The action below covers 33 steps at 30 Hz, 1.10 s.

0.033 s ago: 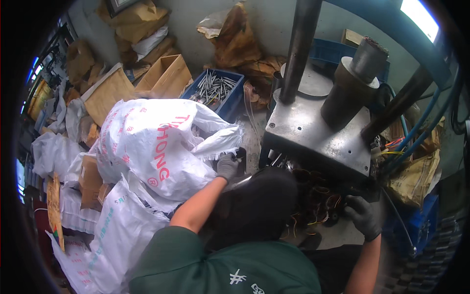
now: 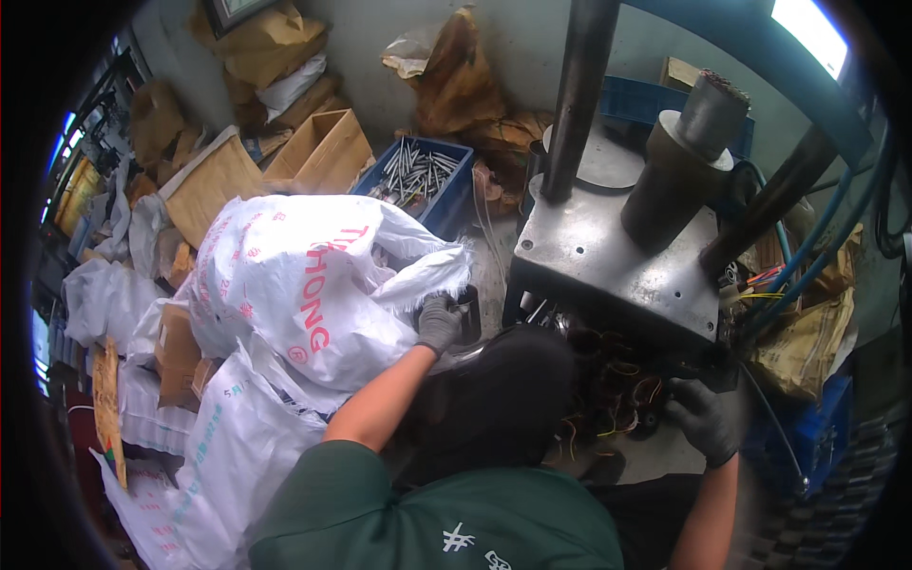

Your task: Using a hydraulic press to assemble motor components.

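Note:
My left hand [image 2: 440, 325], in a grey glove, is closed beside a dark upright cylinder [image 2: 469, 313], at the frayed mouth of a white woven sack [image 2: 285, 256]. What its fingers hold, if anything, is too small to make out. My right hand [image 2: 704, 420], gloved too, has its fingers bent together just below the front right corner of a heavy steel press [image 2: 617, 249]. Whatever might be in those fingers is hidden. Dark coil-like parts with yellow and red wire ends [image 2: 613, 385] lie under the press's front edge, left of my right hand.
A blue bin [image 2: 454, 187] of metal rods stands beyond the sack, with an open wooden box [image 2: 320, 152] beside it. Thick steel columns [image 2: 578, 95] rise from the press. Blue hoses [image 2: 825, 249] curve down its right side. More sacks [image 2: 223, 456] crowd the left.
My left hand has barely shifted, and the dark cylinder beside it shows slightly more. My right hand stays in place.

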Each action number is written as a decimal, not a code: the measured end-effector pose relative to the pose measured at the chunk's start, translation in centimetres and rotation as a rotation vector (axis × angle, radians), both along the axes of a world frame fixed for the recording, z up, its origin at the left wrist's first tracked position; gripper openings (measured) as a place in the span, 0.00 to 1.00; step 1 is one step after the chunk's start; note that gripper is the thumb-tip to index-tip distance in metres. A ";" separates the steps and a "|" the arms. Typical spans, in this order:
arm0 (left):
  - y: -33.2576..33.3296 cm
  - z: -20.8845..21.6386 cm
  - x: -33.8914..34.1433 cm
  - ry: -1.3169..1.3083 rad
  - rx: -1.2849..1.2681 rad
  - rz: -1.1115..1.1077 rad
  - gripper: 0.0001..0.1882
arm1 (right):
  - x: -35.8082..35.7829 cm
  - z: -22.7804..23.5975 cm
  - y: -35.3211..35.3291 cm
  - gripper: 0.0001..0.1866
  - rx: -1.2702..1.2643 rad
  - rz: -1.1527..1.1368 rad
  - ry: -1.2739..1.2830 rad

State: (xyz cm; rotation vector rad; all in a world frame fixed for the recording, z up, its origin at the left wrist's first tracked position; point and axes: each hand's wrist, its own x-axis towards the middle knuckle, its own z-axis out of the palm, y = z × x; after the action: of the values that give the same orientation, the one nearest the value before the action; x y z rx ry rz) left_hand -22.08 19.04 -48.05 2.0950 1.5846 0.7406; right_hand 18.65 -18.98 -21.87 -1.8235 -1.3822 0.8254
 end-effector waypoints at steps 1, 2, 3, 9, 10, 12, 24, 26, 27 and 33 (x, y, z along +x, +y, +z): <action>-0.1 2.4 -0.4 -0.104 -0.031 -0.022 0.16 | -0.4 -0.1 0.2 0.24 0.030 0.007 0.051; -0.1 5.1 -0.8 -0.208 -0.063 -0.046 0.16 | -0.7 -0.1 0.5 0.25 0.051 0.026 0.088; -0.4 7.8 -1.0 -0.291 -0.116 -0.059 0.15 | -1.1 0.1 0.8 0.26 0.135 0.059 0.045; -3.0 23.2 3.0 -1.089 -0.109 -0.447 0.12 | -3.9 2.0 3.0 0.33 0.366 0.084 0.330; -3.4 25.3 4.5 -1.147 -0.149 -0.523 0.12 | -4.8 2.1 3.3 0.34 0.358 0.049 0.557; -5.1 28.2 8.6 -1.328 -0.259 -0.666 0.12 | -5.7 2.6 4.1 0.36 0.341 -0.013 0.940; -15.7 27.7 26.5 -1.300 -0.778 -0.819 0.44 | -3.8 2.1 5.3 0.43 0.422 -0.099 1.636; -17.1 26.7 26.8 -1.275 -0.806 -0.929 0.49 | -3.5 1.0 5.6 0.43 0.409 -0.099 1.734; -17.6 26.2 26.8 -1.252 -0.832 -0.969 0.52 | -3.4 0.4 5.8 0.43 0.398 -0.098 1.786; -17.3 24.6 26.9 -1.264 -1.076 -0.839 0.49 | -3.4 -2.8 6.6 0.43 0.442 -0.249 1.422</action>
State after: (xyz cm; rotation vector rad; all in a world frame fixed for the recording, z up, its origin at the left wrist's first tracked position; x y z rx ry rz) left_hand 4.82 1.69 -23.47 0.8666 0.1665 0.4810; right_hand 15.22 -12.40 -24.70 -0.6436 -0.3213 1.1682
